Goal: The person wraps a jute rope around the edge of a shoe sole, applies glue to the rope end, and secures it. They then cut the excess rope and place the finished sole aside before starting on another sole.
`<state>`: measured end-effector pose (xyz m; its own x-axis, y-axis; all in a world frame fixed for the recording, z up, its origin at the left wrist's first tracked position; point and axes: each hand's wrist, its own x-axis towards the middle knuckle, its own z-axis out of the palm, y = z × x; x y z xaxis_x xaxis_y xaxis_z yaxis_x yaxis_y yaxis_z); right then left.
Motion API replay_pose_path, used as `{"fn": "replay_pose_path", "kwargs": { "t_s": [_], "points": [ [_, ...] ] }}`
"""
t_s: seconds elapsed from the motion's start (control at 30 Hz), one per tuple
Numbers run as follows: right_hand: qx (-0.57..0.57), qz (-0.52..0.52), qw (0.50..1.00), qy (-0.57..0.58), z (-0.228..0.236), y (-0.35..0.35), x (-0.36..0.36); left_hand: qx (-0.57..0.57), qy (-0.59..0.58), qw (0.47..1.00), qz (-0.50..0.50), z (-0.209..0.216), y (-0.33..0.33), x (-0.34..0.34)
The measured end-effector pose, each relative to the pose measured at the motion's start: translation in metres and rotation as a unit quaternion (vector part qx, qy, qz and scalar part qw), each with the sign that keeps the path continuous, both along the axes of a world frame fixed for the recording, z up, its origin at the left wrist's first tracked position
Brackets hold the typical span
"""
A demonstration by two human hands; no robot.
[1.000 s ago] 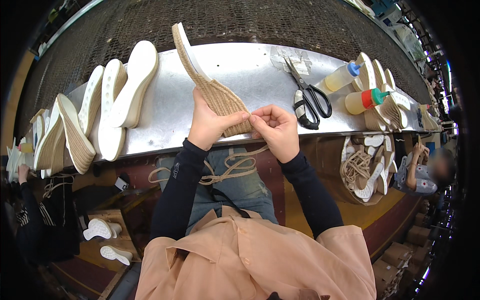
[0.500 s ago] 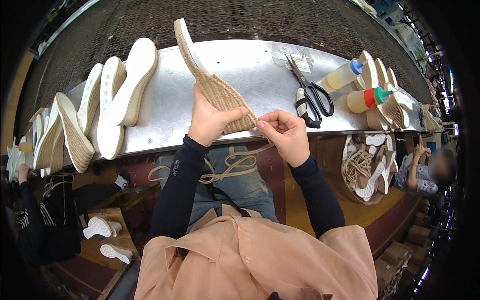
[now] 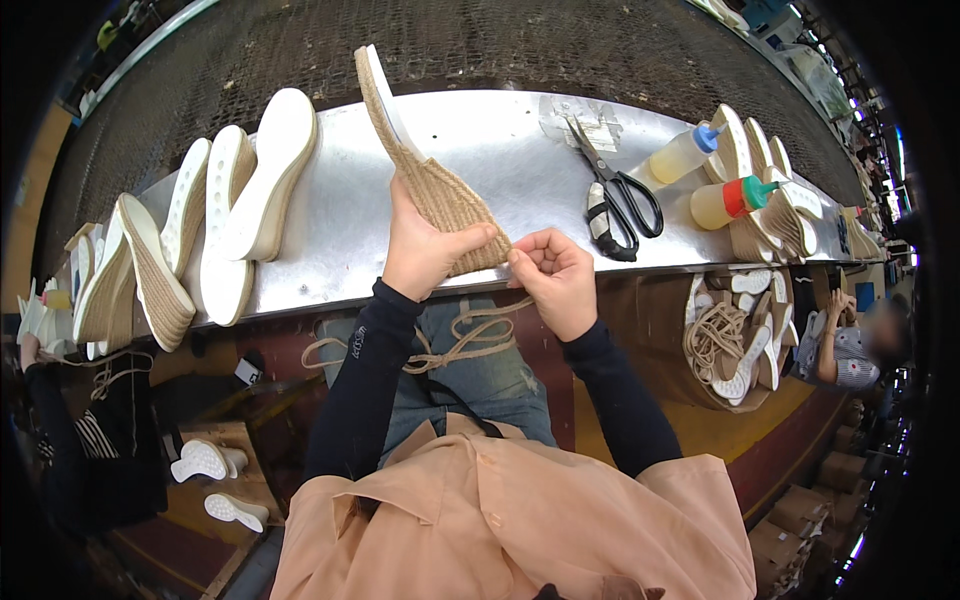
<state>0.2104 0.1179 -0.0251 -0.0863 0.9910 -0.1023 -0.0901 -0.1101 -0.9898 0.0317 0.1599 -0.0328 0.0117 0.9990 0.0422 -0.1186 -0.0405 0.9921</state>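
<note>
My left hand (image 3: 420, 245) grips a wedge shoe sole (image 3: 450, 205) wrapped in tan braided jute, its thin toe end pointing up and away and its thick heel toward me. At the heel's lower right corner, my right hand (image 3: 552, 280) pinches the jute braid (image 3: 490, 335) between thumb and fingers. The loose length of that braid hangs below the bench edge in loops over my lap. Black-handled scissors (image 3: 620, 200) lie on the metal bench to the right of my right hand, one handle wrapped in white and black tape.
Several white-topped wedge soles (image 3: 270, 180) stand at the left. Squeeze bottles with a blue cap (image 3: 680, 158) and a green cap (image 3: 728, 202) lie at right, near more soles (image 3: 775, 225). A carton (image 3: 735, 390) below holds soles and braid. A mesh surface (image 3: 500, 50) runs behind the metal bench.
My right hand has shifted slightly left and closer against the heel corner, still pinching the braid. The left hand keeps its hold on the sole. The whole view has moved a little.
</note>
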Motion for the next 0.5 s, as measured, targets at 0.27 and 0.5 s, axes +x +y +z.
{"fn": "replay_pose_path", "kwargs": {
  "t_s": [0.27,0.5],
  "points": [
    [0.106,-0.055,0.993,-0.005,0.018,-0.026,-0.023,0.061,-0.019,0.998,-0.031,0.026,-0.035,-0.007],
    [0.399,-0.018,0.907,-0.136,0.077,-0.046,-0.029,0.21,-0.086,0.967,-0.112,0.072,-0.056,-0.024]
  ]
}}
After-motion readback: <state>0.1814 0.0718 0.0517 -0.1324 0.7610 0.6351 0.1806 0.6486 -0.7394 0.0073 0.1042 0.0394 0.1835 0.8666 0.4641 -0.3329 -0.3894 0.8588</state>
